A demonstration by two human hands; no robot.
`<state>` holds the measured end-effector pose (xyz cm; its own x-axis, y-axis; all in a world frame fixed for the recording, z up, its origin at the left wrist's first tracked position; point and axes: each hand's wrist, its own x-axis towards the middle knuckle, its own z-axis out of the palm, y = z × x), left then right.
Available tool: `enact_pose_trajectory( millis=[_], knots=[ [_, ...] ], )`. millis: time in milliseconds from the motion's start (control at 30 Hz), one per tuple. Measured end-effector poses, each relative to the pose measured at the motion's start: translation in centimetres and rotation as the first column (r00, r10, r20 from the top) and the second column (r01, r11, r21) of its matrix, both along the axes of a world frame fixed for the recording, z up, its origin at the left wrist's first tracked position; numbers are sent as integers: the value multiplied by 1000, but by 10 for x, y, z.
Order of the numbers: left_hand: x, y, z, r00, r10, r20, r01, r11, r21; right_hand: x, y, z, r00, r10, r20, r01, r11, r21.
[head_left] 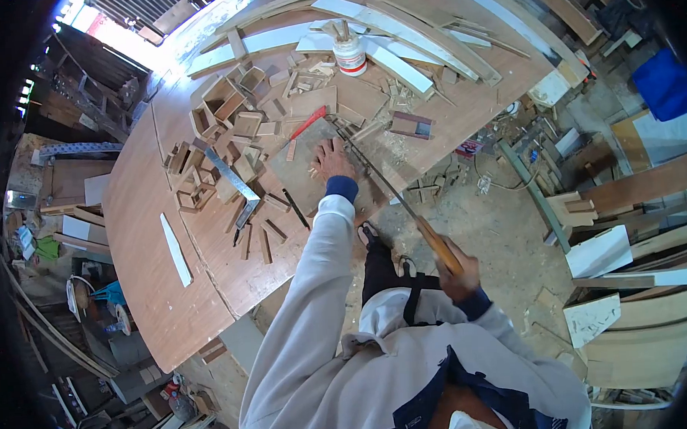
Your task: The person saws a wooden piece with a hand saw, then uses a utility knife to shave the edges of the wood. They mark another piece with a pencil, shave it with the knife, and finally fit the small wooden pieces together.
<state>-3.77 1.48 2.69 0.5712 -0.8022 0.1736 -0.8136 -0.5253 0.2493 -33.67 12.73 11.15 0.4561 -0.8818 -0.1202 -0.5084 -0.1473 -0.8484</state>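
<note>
Sawing, centre frame: my left hand (332, 160) spreads flat, pinning the board (311, 170) steady; my right hand (458, 275) clenches the handsaw (404, 204) handle.

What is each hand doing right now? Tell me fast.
Left hand: open, pressed flat on the wooden board.
Right hand: closed around the handle of the handsaw, whose blade reaches the board's edge.

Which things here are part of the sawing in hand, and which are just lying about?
In use: left hand pressing flat board; right hand gripping handsaw.
Lying about: white glue tub, metal square, red pencil, small wooden boxes.
</note>
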Motion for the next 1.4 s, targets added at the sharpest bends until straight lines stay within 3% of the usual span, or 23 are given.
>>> enact_pose_trajectory(
  millis=[133,233,400,533,600,633,700,833,933,1000,1067,1133,1167,1200,1267,1400],
  knots=[
    [7,0,-8,1000,2,27,-2,1000,-16,26,-20,-22,995,10,99,-3,998,-69],
    [3,1,-6,1000,0,-13,0,1000,-18,-1,-2,-15,999,34,38,-31,997,-73],
    [6,-2,-13,1000,17,-10,-17,999,-29,-16,12,-17,999,33,5,-29,948,-317],
    [-1,3,-4,1000,23,-5,-23,1000,-11,21,-16,-30,996,46,74,-31,981,-193],
    [3,-1,0,1000,17,-20,-18,1000,-25,23,-18,-26,984,-20,178,28,999,-42],
    [2,1,-2,1000,12,-17,-13,1000,-22,15,-13,-25,985,-15,172,22,999,-36],
    [5,-2,-12,1000,12,-15,-13,998,-53,-6,0,-24,995,49,90,-19,953,-303],
    [5,-2,-15,999,0,35,4,995,-99,-7,9,-10,989,-12,150,32,990,-135],
    [6,2,-13,1000,-18,7,19,997,-72,21,-10,-13,998,-39,42,41,999,-35],
    [6,-3,-13,1000,15,18,-14,999,-30,23,-14,-21,986,-70,152,71,998,-1],
    [4,0,-17,1000,18,18,-17,999,-37,9,-4,-18,987,-76,143,88,993,-77],
    [7,-3,-17,999,19,26,-18,998,-53,-13,8,-11,1000,4,28,3,974,-225],
    [7,-4,-17,1000,23,16,-22,999,-37,-21,15,-5,999,-25,48,27,998,-58],
    [7,-3,-17,1000,27,7,-27,999,-20,-20,14,-10,999,-28,46,31,998,-55],
    [3,1,-2,1000,18,-10,-18,1000,5,-11,10,-25,998,-4,69,25,952,-306],
    [3,-1,-5,1000,26,-1,-26,1000,-16,21,-12,-28,988,-19,150,39,991,-131]
  ],
)
